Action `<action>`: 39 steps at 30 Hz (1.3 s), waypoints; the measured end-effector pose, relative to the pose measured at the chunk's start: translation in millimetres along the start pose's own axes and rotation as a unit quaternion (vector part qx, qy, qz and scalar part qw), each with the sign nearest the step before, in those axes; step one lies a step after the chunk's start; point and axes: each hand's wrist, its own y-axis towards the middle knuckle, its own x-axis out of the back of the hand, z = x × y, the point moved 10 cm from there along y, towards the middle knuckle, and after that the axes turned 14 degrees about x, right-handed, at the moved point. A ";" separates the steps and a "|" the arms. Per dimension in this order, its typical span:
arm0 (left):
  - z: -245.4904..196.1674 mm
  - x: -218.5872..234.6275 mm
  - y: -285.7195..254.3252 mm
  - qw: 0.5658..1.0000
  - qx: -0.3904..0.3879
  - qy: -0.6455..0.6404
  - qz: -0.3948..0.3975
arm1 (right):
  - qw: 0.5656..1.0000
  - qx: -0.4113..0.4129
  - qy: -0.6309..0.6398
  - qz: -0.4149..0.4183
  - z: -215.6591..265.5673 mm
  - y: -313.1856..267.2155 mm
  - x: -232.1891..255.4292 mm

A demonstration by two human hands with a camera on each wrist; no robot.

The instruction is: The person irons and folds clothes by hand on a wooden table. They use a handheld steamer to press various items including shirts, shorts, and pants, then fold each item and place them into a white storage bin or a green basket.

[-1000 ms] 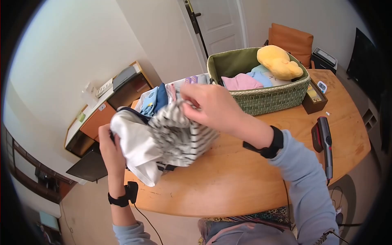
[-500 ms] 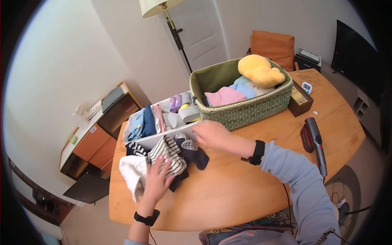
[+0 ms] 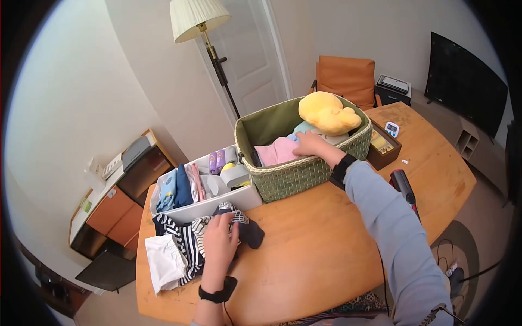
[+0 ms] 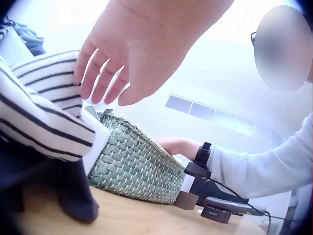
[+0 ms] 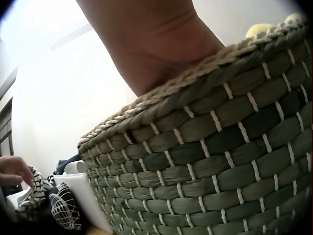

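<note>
My left hand (image 3: 220, 242) is over a black-and-white striped garment (image 3: 190, 242), its fingers loosely spread and pointing down beside the stripes in the left wrist view. White fabric (image 3: 165, 264) lies at the left of that garment, and a dark piece with a white grid print (image 3: 251, 232) at its right. My right hand (image 3: 314, 144) reaches over the rim of a green woven basket (image 3: 310, 182), at the edge of a pink cloth (image 3: 277, 151). Some of its fingers are hidden among the cloths, so I cannot tell if they grip. A yellow plush toy (image 3: 328, 113) sits on the heap inside.
Left of the basket stands a white bin (image 3: 228, 200) with upright folded clothes (image 3: 185, 185) and purple rolls (image 3: 216, 161). To the basket's right are a brown box (image 3: 385, 149), a small timer (image 3: 391, 129) and a dark handheld appliance (image 3: 403, 187) with a cord.
The striped and white fabric, held up in both hands earlier, now lies on the table before the bin. My right hand has left it and moved right into the basket.
</note>
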 end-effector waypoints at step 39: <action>-11.5 21.2 23.5 0.903 0.085 -0.421 0.003 | 0.666 0.372 0.623 -0.174 282.2 -104.4 182.1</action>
